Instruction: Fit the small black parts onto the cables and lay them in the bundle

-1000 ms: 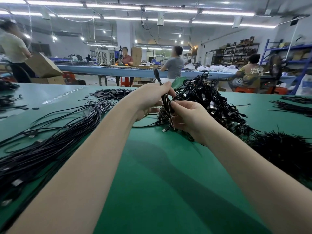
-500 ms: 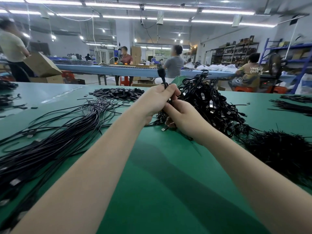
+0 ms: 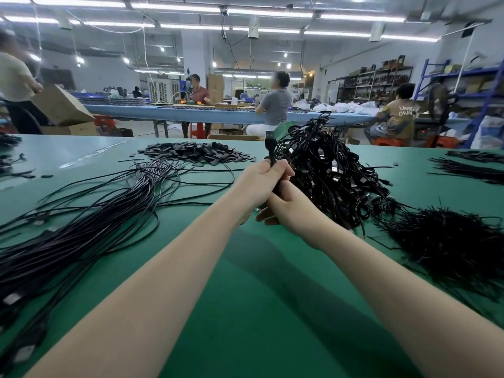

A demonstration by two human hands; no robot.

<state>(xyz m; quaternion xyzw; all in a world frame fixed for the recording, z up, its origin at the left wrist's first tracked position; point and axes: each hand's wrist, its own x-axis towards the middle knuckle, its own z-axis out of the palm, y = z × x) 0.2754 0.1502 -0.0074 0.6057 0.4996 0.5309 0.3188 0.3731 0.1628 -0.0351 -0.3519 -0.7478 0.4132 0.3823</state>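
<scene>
**Both hands on one cable, plug end up**

At frame centre the left hand (image 3: 260,184) curls round a black cable (image 3: 270,155) whose plug end stands upright above the fist. The right hand (image 3: 289,204) is tucked just beneath and touching it, its fingers wrapped round the same cable lower down — that part is mostly hidden.

The small black parts (image 3: 196,154) lie heaped at 11 o'clock from the hands on the green table (image 3: 245,309). The tangled bundle (image 3: 335,170) rises at 2 o'clock, just beside the hands. Loose straight cables (image 3: 81,219) fan out at 9 o'clock — a spiky black pile (image 3: 447,241) sits at 4 o'clock.
</scene>
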